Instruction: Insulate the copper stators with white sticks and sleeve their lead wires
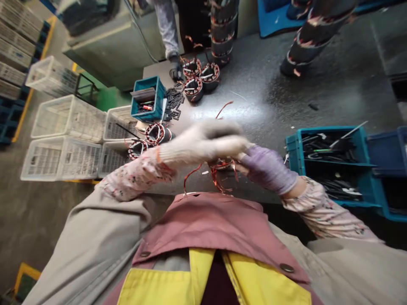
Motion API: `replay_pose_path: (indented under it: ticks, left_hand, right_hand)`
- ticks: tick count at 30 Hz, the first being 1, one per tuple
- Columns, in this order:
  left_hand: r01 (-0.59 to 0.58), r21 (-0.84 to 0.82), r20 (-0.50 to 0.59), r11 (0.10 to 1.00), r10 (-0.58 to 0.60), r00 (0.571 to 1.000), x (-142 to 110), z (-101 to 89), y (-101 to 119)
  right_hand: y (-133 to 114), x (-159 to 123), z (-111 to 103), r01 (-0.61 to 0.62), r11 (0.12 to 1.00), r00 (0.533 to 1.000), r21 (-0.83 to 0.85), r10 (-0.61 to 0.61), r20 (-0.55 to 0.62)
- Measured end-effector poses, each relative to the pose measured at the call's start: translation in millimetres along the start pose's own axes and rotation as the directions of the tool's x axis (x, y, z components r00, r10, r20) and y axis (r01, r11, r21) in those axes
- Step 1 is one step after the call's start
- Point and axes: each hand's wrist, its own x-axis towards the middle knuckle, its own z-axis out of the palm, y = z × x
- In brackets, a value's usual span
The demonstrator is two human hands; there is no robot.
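Observation:
My left hand [203, 142] in a white knit glove is motion-blurred above a tangle of copper wire [221, 173]. My right hand [267, 167] in a purple glove reaches in from the other side, its fingertips at the wire. The wire's loops hang down toward my pink vest [206, 216]. Past my hands, a pair of wound motor stators [151, 137] with copper and red windings lies at the table's left side. Several more stators [200, 78] stand farther off, next to a co-worker's dark-gloved hand [176, 70].
A teal crate [148, 98] of tools and a pile of short black sleeves [173, 101] sit on the grey table [263, 84]. A teal bin [330, 161] of black tools stands at right. White plastic crates [68, 118] fill the left floor. Tall stator stacks [318, 34] stand beyond the table.

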Motion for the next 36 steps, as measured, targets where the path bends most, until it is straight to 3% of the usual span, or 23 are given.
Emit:
replay_pose_path:
  ticks: [2, 4, 5, 6, 7, 10, 12, 13, 14, 16, 17, 18, 19, 21, 22, 24, 27, 30, 33, 35, 36]
  left_hand:
    - [-0.006, 0.137, -0.131, 0.99, 0.024, 0.991, -11.2, 2.0, -13.5]
    - [-0.012, 0.341, -0.059, 0.94, 0.034, 0.998, -10.0, 19.8, -30.5]
    - [0.007, 0.418, -0.011, 0.909, -0.003, 1.0, -4.7, 33.3, -37.7]
    - [0.053, 0.46, 0.002, 0.887, -0.061, 0.998, 2.7, 48.0, -43.0]
    - [0.105, 0.477, 0.0, 0.873, -0.119, 0.993, 11.0, 61.9, -46.3]
    - [0.155, 0.444, 0.028, 0.882, -0.187, 0.982, 30.3, 83.6, -48.4]
    - [0.097, 0.404, 0.079, 0.91, -0.14, 0.987, 31.0, 76.0, -51.3]
    - [0.052, 0.373, 0.085, 0.926, -0.09, 0.992, 27.2, 67.1, -55.6]
    - [-0.013, 0.325, 0.071, 0.945, -0.011, 0.997, 21.3, 56.4, -62.5]
    - [-0.17, 0.154, -0.031, 0.973, 0.177, 0.984, 6.6, 35.7, -83.8]
    - [-0.228, 0.038, -0.136, 0.973, 0.231, 0.963, 0.1, 27.9, -97.7]
    - [-0.245, -0.082, -0.263, 0.966, 0.216, 0.94, -4.6, 22.8, -112.7]
    - [-0.223, -0.191, -0.379, 0.956, 0.138, 0.915, -6.9, 20.7, -128.0]
    - [-0.111, -0.297, -0.511, 0.948, -0.06, 0.857, -4.1, 24.4, -157.1]
    - [-0.037, -0.274, -0.529, 0.961, -0.118, 0.84, 0.4, 29.3, -170.0]
    - [0.119, -0.105, -0.471, 0.987, -0.155, 0.869, 12.5, 42.4, -192.4]
    - [0.32, 0.193, -0.255, 0.927, -0.268, 0.929, 29.2, 65.6, -217.6]
    - [0.395, 0.309, -0.106, 0.865, -0.381, 0.918, 36.3, 91.5, -231.0]
    - [0.411, 0.303, -0.104, 0.86, -0.399, 0.911, 31.2, 113.9, -230.7]
    - [0.42, 0.288, -0.139, 0.861, -0.396, 0.908, 20.7, 121.0, -223.1]
    - [0.418, 0.28, -0.166, 0.864, -0.385, 0.908, 13.9, 121.2, -217.0]
  right_hand:
    - [4.2, -9.1, 2.0, -0.05, 0.988, 0.982, 0.144, 0.075, -0.176]
    - [2.3, -2.9, 5.0, -0.091, 0.929, 0.903, 0.357, 0.228, -0.364]
    - [-1.0, 8.1, 6.7, -0.101, 0.887, 0.869, 0.451, 0.3, -0.395]
    - [-5.4, 24.1, 8.3, -0.115, 0.851, 0.865, 0.512, 0.339, -0.37]
    - [-10.3, 43.9, 9.6, -0.135, 0.828, 0.89, 0.544, 0.343, -0.3]
    - [-22.0, 105.1, 8.4, -0.222, 0.835, 0.97, 0.504, 0.244, 0.023]
    - [-22.6, 125.4, -0.3, -0.244, 0.83, 0.97, 0.501, 0.208, 0.128]
    - [-20.3, 125.5, -7.2, -0.249, 0.802, 0.967, 0.543, 0.241, 0.087]
    - [-16.7, 119.1, -15.0, -0.241, 0.768, 0.95, 0.593, 0.312, -0.019]
    - [-8.1, 92.9, -29.7, -0.242, 0.757, 0.83, 0.607, 0.485, -0.275]
    - [-4.4, 77.1, -34.5, -0.273, 0.792, 0.779, 0.546, 0.516, -0.358]
    - [-1.9, 62.1, -36.4, -0.316, 0.837, 0.777, 0.446, 0.498, -0.385]
    - [-0.8, 49.7, -34.9, -0.349, 0.883, 0.82, 0.315, 0.45, -0.353]
    - [-2.6, 36.6, -23.2, -0.325, 0.945, 0.929, 0.043, 0.327, -0.175]
    - [-4.7, 36.5, -14.4, -0.275, 0.959, 0.96, -0.073, 0.269, -0.082]
    - [-9.5, 46.6, 3.7, -0.175, 0.945, 0.977, -0.275, 0.201, 0.069]
    - [-13.5, 71.4, 22.8, -0.014, 0.898, 0.965, -0.441, 0.128, 0.229]
    - [-9.3, 84.8, 32.5, 0.075, 0.896, 0.938, -0.437, 0.085, 0.335]
    - [3.0, 82.1, 39.2, -0.069, 0.967, 0.951, -0.244, 0.138, 0.276]
    - [12.0, 78.5, 40.0, -0.296, 0.955, 0.946, -0.011, 0.294, 0.14]
    - [15.4, 77.8, 38.1, -0.404, 0.907, 0.915, 0.124, 0.397, 0.075]
